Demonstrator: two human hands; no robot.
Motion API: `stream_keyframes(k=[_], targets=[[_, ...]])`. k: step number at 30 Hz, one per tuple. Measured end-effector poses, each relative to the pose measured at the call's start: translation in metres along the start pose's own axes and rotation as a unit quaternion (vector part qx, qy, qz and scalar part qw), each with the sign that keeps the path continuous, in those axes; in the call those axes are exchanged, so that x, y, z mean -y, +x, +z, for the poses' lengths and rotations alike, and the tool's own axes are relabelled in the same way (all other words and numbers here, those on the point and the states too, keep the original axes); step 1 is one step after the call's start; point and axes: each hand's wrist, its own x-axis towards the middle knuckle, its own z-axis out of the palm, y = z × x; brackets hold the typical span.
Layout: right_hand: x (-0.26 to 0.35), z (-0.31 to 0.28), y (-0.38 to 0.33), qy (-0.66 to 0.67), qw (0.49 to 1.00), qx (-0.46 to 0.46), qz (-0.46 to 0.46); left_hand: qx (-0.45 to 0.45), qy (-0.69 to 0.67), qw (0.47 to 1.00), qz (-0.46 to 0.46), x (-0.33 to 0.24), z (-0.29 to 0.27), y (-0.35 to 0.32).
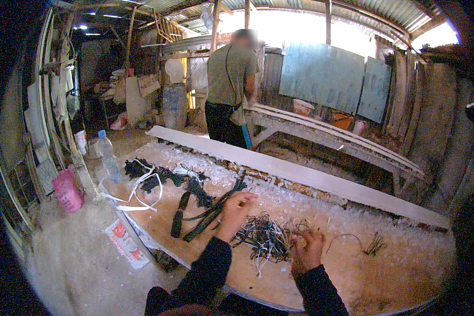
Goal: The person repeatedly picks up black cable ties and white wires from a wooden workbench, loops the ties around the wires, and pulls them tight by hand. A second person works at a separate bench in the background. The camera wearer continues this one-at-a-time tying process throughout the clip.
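Note:
A loose tangle of thin black and white strings (pixel 262 241) lies on the tabletop between my hands. At its left edge is my left hand (pixel 235 213), fingers curled with thumb and forefinger nearly together; whatever they hold, if anything, is too small to make out. My right hand (pixel 308 248) pinches at the tangle's right side, where thin strands meet its fingertips. Left of my left hand lie dark strips (pixel 208 224) and a short dark rod-like piece (pixel 179 217). Beyond them are black string bundles (pixel 196 190) tied with white, and a looped white strap (pixel 134 197). A small dark bunch of strands (pixel 375 244) lies to the right.
Along the table's far edge runs a long white board (pixel 300 171). A clear bottle (pixel 108 157) stands at the left corner, near a pink sack (pixel 67 190) and a printed white sheet or bag (pixel 126 245). Another person (pixel 229 87) stands beyond, beside a long bench (pixel 334 138).

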Motion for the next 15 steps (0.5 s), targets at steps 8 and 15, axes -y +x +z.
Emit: stream_keyframes(k=[8,15], targets=[[0.012,0.006,0.002,0.151,0.983,-0.053,0.095,0.239,0.475,0.835,-0.142,0.03,-0.1,-0.016],[0.015,0.004,-0.002,0.319,0.924,-0.04,0.206,0.092,0.48,0.872,0.024,0.056,-0.102,-0.045]])
